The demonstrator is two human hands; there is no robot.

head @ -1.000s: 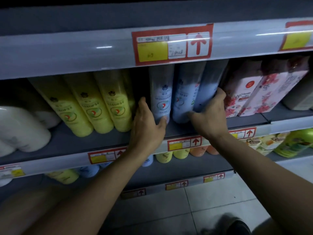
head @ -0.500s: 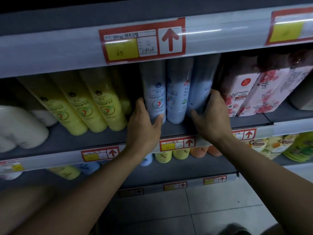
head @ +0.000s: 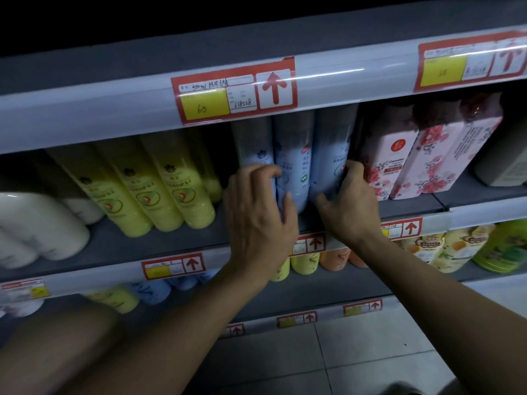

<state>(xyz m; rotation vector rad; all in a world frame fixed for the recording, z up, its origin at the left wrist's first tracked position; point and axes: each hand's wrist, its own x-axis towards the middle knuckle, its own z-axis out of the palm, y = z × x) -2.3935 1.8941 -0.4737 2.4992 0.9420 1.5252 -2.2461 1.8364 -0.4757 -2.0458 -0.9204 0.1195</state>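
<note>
Three pale blue bottles stand side by side on the middle shelf (head: 119, 246). My left hand (head: 258, 220) grips the left blue bottle (head: 252, 146) low down, fingers curled over its front. The middle blue bottle (head: 295, 166) stands between my hands, untouched as far as I can see. My right hand (head: 352, 208) grips the right blue bottle (head: 330, 155), thumb under its base and fingers round its right side, against the pink boxes.
Three yellow bottles (head: 148, 189) lean left of the blue ones, white bottles (head: 37, 226) further left. Pink floral boxes (head: 410, 155) press in at the right. The upper shelf rail with a red price tag (head: 233, 92) hangs close above. Lower shelves hold more bottles; tiled floor below.
My left hand has closed its fingers round the left blue bottle's front. My right hand has slid further round the right blue bottle. The view has shifted slightly.
</note>
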